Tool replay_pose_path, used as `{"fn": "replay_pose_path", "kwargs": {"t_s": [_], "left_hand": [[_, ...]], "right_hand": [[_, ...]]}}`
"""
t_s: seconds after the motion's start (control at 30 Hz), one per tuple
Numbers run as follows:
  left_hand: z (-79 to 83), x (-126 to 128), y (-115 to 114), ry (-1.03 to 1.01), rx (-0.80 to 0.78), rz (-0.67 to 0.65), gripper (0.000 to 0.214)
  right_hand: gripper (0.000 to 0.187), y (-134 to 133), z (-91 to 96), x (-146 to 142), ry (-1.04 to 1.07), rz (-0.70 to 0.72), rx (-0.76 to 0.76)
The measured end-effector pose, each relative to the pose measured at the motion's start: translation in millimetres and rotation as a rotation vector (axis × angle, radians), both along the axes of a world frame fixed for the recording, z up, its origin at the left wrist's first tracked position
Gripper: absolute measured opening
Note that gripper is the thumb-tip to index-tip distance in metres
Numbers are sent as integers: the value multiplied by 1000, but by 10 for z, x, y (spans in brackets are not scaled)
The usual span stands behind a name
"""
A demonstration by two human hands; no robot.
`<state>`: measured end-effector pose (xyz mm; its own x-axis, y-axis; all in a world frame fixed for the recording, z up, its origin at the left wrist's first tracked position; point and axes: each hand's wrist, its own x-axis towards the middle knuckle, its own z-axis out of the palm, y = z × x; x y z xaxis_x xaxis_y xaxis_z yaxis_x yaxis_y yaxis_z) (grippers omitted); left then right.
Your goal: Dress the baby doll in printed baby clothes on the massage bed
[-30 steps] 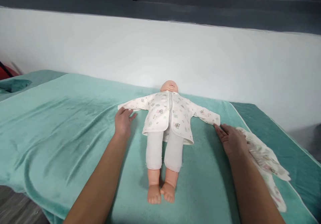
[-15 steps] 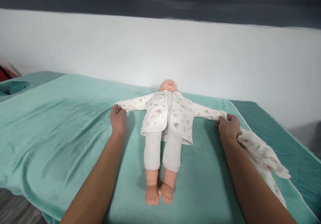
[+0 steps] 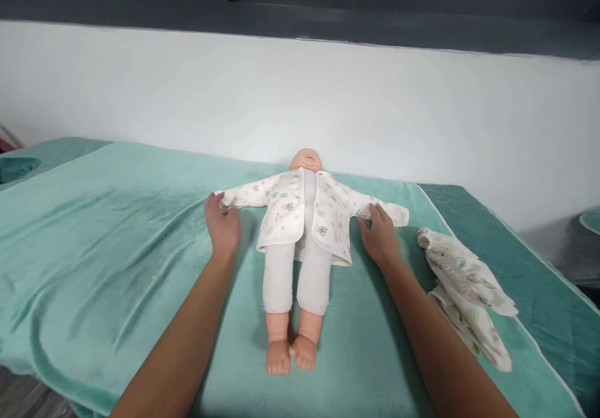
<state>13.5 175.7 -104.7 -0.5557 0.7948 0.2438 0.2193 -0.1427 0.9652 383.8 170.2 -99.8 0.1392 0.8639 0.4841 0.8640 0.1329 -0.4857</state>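
Observation:
A baby doll (image 3: 312, 280) lies on its back with its arms spread, in white leggings and an unfastened white jacket (image 3: 284, 215) with small printed figures. Its feet point towards me. My left hand (image 3: 222, 227) is at the cuff of the sleeve on the left, with the cuff between thumb and fingers. My right hand (image 3: 380, 233) holds the other sleeve (image 3: 398, 213) partway along, short of the cuff. That sleeve's end lies flat beyond my fingers. No doll hand shows at either cuff.
A crumpled printed white garment (image 3: 469, 280) lies on the right. Under everything is a green plush blanket (image 3: 117, 218) over a darker green cover (image 3: 506, 249). A white wall (image 3: 300, 93) rises behind the doll's head, below a dark window frame (image 3: 375, 18).
My right hand has let go of the cuff and moved inward along the sleeve towards the doll's body. My left hand stays at its cuff. The view has shifted slightly.

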Motion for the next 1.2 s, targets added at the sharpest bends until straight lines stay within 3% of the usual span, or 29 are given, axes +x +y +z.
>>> {"fn": "replay_pose_path", "kwargs": {"t_s": [0.07, 0.23, 0.37, 0.47, 0.57, 0.7, 0.77, 0.87, 0.97, 1.07, 1.13, 1.2], "left_hand": [[-11, 6, 23, 138, -4, 99, 34], [-65, -26, 83, 190, -52, 104, 35], [-60, -55, 24, 240, -149, 108, 34], [-25, -29, -98, 268, -153, 101, 43], [20, 38, -270, 326, -110, 64, 52], [63, 137, -543, 379, -6, -128, 46], [72, 175, -683, 412, 40, -292, 40], [85, 211, -885, 446, 124, -521, 37], [160, 241, -1086, 387, 154, -550, 33], [353, 310, -1293, 272, 153, -570, 28], [533, 394, -1411, 143, 135, -717, 31], [708, 505, -1488, -22, 94, -915, 49]], "right_hand": [[55, -24, -35, -42, -4, -8, -62], [57, -310, 2, -112, -63, -16, -97], [47, -722, 148, -63, -295, -38, -23], [45, -1023, 348, 150, -491, -175, -52], [39, -1232, 595, 469, -570, -359, -264], [40, -1360, 853, 774, -417, -489, -642], [44, -1411, 939, 748, -280, -420, -662], [45, -1511, 1078, 435, 41, -187, -573], [46, -1580, 1251, -68, 397, 21, -511], [44, -1560, 1413, -549, 570, 210, -377], [42, -1514, 1491, -803, 660, 366, -322], [37, -1470, 1547, -995, 678, 474, -283]]}}
